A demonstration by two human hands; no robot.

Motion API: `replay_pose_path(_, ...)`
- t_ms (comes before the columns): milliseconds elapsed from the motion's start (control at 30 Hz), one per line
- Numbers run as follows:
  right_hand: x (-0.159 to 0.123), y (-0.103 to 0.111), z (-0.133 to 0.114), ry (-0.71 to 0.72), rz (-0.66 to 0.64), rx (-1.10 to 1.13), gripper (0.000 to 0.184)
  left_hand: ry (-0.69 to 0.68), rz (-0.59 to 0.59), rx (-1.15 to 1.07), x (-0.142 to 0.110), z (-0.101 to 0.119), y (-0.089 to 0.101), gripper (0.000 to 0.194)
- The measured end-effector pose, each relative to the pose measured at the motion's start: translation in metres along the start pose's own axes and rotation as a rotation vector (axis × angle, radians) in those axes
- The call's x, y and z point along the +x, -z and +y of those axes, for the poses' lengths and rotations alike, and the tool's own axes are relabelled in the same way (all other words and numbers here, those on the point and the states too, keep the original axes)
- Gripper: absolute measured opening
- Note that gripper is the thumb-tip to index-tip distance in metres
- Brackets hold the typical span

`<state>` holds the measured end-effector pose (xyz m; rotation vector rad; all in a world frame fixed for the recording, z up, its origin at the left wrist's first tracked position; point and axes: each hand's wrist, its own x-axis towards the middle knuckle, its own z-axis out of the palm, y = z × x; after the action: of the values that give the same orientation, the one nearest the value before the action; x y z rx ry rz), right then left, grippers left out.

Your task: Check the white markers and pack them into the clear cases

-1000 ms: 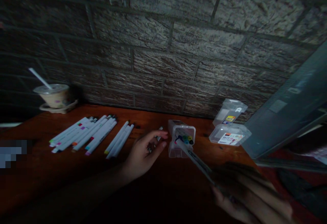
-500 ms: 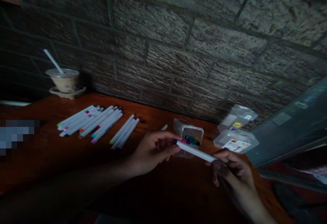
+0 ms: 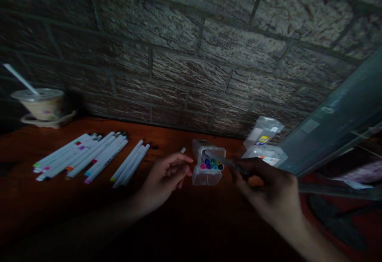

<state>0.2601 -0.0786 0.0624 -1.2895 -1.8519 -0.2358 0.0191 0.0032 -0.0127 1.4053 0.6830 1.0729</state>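
My right hand [image 3: 265, 186] grips a marker [image 3: 222, 159], blurred by motion, whose far end is at the mouth of a clear plastic box [image 3: 207, 177]. Inside this box, which lies on its side, the coloured ends of several markers [image 3: 212, 164] face me, among them pink, blue, purple and teal. My left hand [image 3: 167, 176] is just left of the box, fingers loosely curled, thumb and index finger apart, with nothing between them. Behind its fingertips shows the white end of another marker [image 3: 183, 150], the rest hidden.
Loose white markers [image 3: 80, 154] lie in a row at the left, with a smaller group [image 3: 131, 164] beside them. A lidded cup with a straw [image 3: 41, 104] stands on a saucer. Clear plastic cases [image 3: 264, 132] stand at the right, below the stone-block wall [image 3: 179, 75].
My left hand has let go of the marker. My right hand has brought it up and turned its other end to the box mouth. The view has shifted to the right.
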Motion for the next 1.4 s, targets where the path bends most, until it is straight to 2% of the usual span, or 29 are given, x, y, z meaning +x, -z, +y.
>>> replay_pose_path(200,0.022,-0.026,-0.004,0.077,-0.189,-0.092,0.012,0.012,0.004,0.04,0.001,-0.004,0.002,0.023)
replay_pose_path(400,0.033,-0.037,-0.005,0.041,-0.382,-0.186,0.014,0.025,-0.019,0.069,-0.001,-0.005,0.002,0.018)
replay_pose_path(600,0.034,-0.04,-0.005,0.009,-0.383,-0.227,0.014,0.014,-0.023,0.076,-0.002,-0.004,0.0,0.018)
replay_pose_path(1033,0.041,-0.044,-0.018,0.063,-0.591,-0.463,0.014,0.056,-0.06,0.123,-0.004,0.003,-0.002,0.019)
replay_pose_path(1200,0.04,-0.042,-0.018,0.038,-0.53,-0.419,0.008,0.051,-0.07,0.123,-0.004,-0.002,0.0,0.019)
replay_pose_path(1400,0.031,-0.034,-0.02,0.17,-0.216,-0.256,0.011,0.007,-0.038,0.171,-0.002,-0.006,0.002,0.02)
